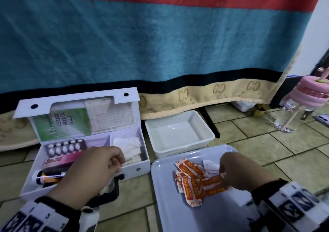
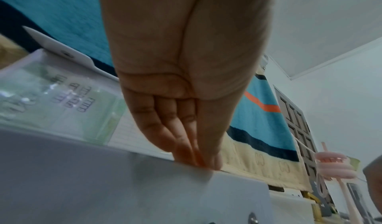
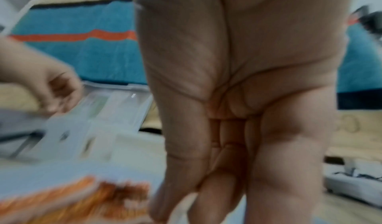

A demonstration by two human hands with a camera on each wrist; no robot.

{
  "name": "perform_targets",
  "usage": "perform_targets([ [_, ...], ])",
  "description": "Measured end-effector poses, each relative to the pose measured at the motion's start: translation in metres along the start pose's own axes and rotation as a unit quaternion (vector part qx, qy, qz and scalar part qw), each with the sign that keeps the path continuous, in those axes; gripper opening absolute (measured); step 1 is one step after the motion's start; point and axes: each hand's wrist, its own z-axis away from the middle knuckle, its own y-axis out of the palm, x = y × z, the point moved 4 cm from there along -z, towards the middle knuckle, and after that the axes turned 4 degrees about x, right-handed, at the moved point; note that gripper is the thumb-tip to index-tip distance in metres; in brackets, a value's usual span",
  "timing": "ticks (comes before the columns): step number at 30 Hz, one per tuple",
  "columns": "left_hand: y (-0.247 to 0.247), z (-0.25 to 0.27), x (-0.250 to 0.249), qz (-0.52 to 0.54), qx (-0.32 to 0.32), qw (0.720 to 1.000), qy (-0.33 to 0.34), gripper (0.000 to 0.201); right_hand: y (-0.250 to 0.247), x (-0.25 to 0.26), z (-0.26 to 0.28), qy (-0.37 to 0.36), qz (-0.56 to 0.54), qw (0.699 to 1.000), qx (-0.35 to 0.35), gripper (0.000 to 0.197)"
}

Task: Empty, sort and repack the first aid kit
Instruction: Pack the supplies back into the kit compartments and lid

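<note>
First aid kit (image 1: 85, 142): white case, lid propped open, on the tiled floor at near left. Not yet emptied. Left compartment holds a blister pack of white tablets (image 1: 65, 147), a pink box (image 1: 62, 160) and an orange-labelled bottle (image 1: 48, 177) lying on its side. Right compartment holds white gauze packets (image 1: 128, 147). Green leaflet and a lined card sit in the lid.

Left hand (image 1: 92, 169): over the kit's near wall, fingers curled inward. Wrist view shows fingertips (image 2: 198, 160) pressed together against the wall's top edge; nothing seen held.

Blue tray (image 1: 178, 210): just right of the kit, near side. Pile of orange plaster sachets (image 1: 192, 178) on it, a white sachet (image 1: 211, 166) at the pile's far-right edge.

Right hand (image 1: 238, 171): over the tray, touching the right side of the pile, fingers bent down onto the sachets. Cannot tell whether it pinches one or merely releases; wrist view blurred.

White tub (image 1: 204, 137): beyond the tray, right of the kit. Pink-lidded tumbler (image 1: 292, 110) far right.

Judgement: emptying under way. Gauze lies just beyond the left fingertips, far-right of them, long axis running near to far. Left hand is much the nearer; a short forward reach should do.
</note>
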Motion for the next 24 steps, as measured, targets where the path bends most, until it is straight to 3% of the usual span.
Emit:
perform_targets([
  [4,-0.011,0.018,0.036,0.021,0.008,1.000,-0.007,0.032,-0.039,-0.004,0.027,-0.013,-0.194,0.981,-0.026,0.012],
  [6,-0.018,0.030,0.064,0.027,0.029,0.999,-0.037,0.028,-0.060,0.012,0.037,-0.062,-0.289,0.954,-0.051,0.008],
  [9,-0.028,0.045,0.106,0.025,0.039,0.996,-0.073,0.046,-0.084,0.062,0.032,-0.145,-0.344,0.922,-0.099,0.007],
  [13,-0.036,0.052,0.138,0.023,0.031,0.995,-0.096,0.041,-0.093,0.151,0.002,-0.246,-0.488,0.828,-0.127,0.014],
  [17,-0.035,0.052,0.138,0.016,0.016,0.996,-0.082,0.035,-0.088,0.216,-0.039,-0.256,-0.618,0.737,-0.096,0.021],
  [21,-0.034,0.049,0.141,0.019,0.002,0.998,-0.066,0.031,-0.112,0.238,-0.055,-0.284,-0.690,0.627,-0.226,0.027],
  [22,-0.034,0.049,0.141,0.019,0.005,0.998,-0.061,0.031,-0.120,0.240,-0.056,-0.290,-0.689,0.615,-0.251,0.028],
  [24,-0.034,0.048,0.141,0.017,0.010,0.999,-0.047,0.028,-0.132,0.244,-0.056,-0.297,-0.640,0.644,-0.296,0.030],
])
